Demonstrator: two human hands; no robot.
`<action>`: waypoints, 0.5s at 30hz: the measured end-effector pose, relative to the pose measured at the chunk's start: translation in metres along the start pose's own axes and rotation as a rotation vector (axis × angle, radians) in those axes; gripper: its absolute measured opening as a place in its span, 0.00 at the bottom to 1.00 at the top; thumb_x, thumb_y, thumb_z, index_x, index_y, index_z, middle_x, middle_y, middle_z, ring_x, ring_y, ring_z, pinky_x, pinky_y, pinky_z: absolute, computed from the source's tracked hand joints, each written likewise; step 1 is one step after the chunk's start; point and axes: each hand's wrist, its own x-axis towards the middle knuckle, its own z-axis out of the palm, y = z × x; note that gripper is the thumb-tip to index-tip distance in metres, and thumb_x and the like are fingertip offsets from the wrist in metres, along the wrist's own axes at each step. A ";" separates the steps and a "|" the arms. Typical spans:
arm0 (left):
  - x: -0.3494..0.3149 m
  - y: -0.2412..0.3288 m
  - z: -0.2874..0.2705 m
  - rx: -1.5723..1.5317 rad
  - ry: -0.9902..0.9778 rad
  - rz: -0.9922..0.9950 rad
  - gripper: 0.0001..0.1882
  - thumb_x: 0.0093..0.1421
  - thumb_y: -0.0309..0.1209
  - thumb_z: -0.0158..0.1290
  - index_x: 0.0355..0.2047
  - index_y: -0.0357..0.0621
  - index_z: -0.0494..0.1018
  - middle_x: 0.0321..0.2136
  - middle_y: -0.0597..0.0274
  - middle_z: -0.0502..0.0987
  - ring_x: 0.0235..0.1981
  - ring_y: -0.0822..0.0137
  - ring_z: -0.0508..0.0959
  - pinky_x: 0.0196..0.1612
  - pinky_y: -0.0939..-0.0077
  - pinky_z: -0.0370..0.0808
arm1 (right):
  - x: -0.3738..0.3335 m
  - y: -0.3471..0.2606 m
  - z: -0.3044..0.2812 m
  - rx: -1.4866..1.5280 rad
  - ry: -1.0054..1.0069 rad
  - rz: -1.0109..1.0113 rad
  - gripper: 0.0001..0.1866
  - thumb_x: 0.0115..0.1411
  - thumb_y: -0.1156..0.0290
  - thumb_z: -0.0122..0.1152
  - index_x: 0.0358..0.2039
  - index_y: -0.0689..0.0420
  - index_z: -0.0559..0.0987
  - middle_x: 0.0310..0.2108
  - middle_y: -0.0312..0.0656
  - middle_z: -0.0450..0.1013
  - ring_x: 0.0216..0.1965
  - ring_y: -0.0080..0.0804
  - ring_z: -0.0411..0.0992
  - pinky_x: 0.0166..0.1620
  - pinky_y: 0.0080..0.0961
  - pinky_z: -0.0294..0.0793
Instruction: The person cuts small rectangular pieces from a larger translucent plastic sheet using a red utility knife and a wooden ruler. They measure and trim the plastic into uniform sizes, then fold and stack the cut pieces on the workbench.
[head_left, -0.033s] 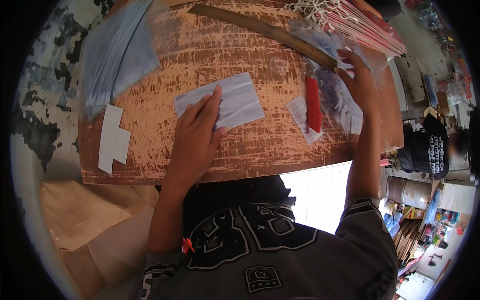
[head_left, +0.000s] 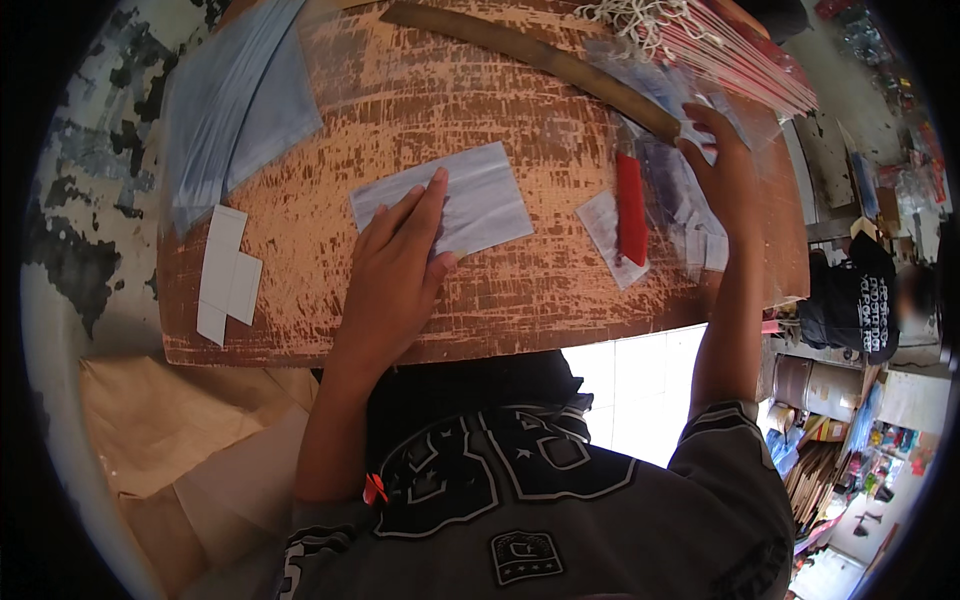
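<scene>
My left hand [head_left: 395,260] lies flat, fingers stretched out, on a pale grey rectangular sheet [head_left: 490,200] in the middle of the table. Over at the right, my right hand [head_left: 725,165] is open, thumb and fingers apart. It hovers over or rests on clear plastic sleeves [head_left: 680,195]; contact is hard to tell. Its thumb is close to the near end of a long, flat brown strip [head_left: 540,60] that slants across the far side. Between my hands, a red flat piece [head_left: 631,210] lies partly over a small whitish packet [head_left: 600,222].
A worn brown tabletop [head_left: 500,300] carries everything. Bluish plastic sheets [head_left: 270,120] spread at the far left, with white folded card pieces [head_left: 226,270] nearer. Red-and-white sticks with white cord [head_left: 720,60] pile at the far right. Another person [head_left: 850,300] is off to the right.
</scene>
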 end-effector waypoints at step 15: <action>0.004 -0.006 0.005 0.033 0.031 0.100 0.33 0.71 0.33 0.55 0.75 0.44 0.63 0.66 0.44 0.72 0.68 0.44 0.70 0.70 0.52 0.65 | -0.055 -0.096 0.019 0.223 -0.224 0.374 0.27 0.67 0.68 0.71 0.60 0.63 0.70 0.28 0.44 0.80 0.29 0.30 0.81 0.33 0.29 0.78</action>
